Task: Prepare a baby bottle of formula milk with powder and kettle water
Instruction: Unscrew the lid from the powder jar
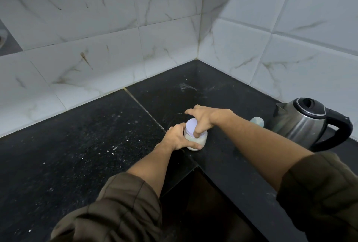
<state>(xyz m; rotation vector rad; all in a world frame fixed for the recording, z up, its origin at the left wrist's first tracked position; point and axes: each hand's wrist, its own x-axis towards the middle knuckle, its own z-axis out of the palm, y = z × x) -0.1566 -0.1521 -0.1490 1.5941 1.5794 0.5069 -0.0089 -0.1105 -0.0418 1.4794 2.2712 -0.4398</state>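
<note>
I am standing at the black speckled stone counter [81, 145], which is filling the corner beneath white marbled wall tiles. The stainless-steel electric kettle with black lid and handle [310, 123] is sitting to my right, well apart from my hands, and a pale rounded object, possibly the bottle [257, 121], is showing just beside it, partly hidden by my forearm. The small clear plastic jar of pale powder [195, 141] is standing upright near the counter's inner edge, its long axis vertical. My left hand [178, 137] is wrapping closed around the jar's body, steadying it. My right hand [203, 119] is reaching from above, fingers clamped on the round white lid [190, 128]; I judge unscrewing it comes next.
</note>
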